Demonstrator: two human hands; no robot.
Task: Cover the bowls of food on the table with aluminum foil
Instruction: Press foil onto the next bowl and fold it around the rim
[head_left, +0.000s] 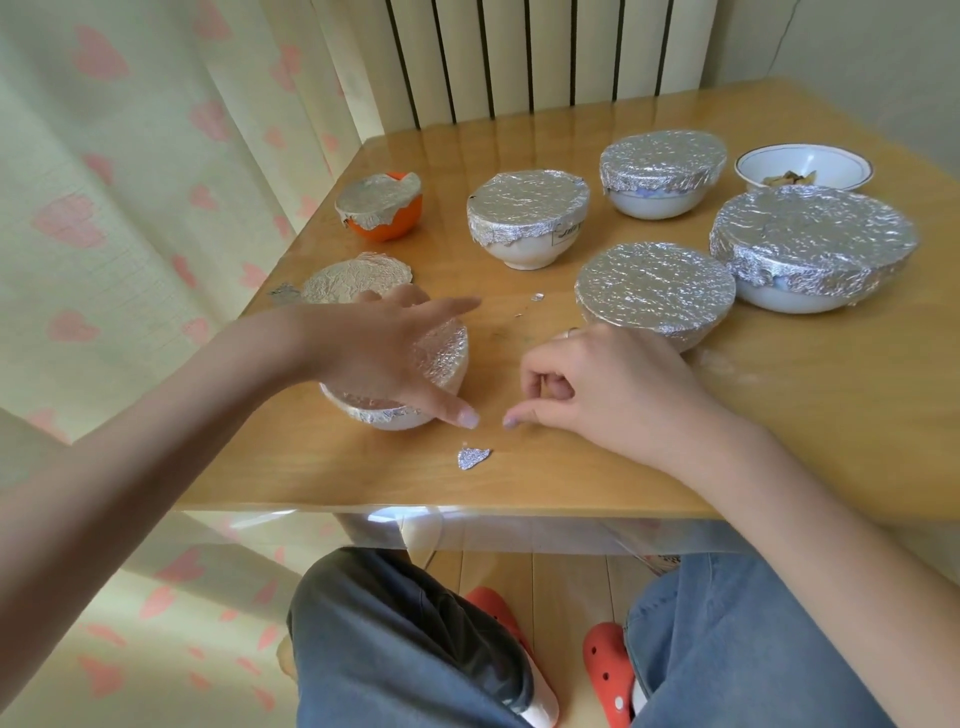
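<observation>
I note my left hand flat, fingers spread, on the near foil-covered bowl; right hand loosely curled, holding nothing. Far right, one uncovered bowl remains. Risk: pressing tears the foil.

Wooden table: foil-covered bowls, foil scrap
</observation>
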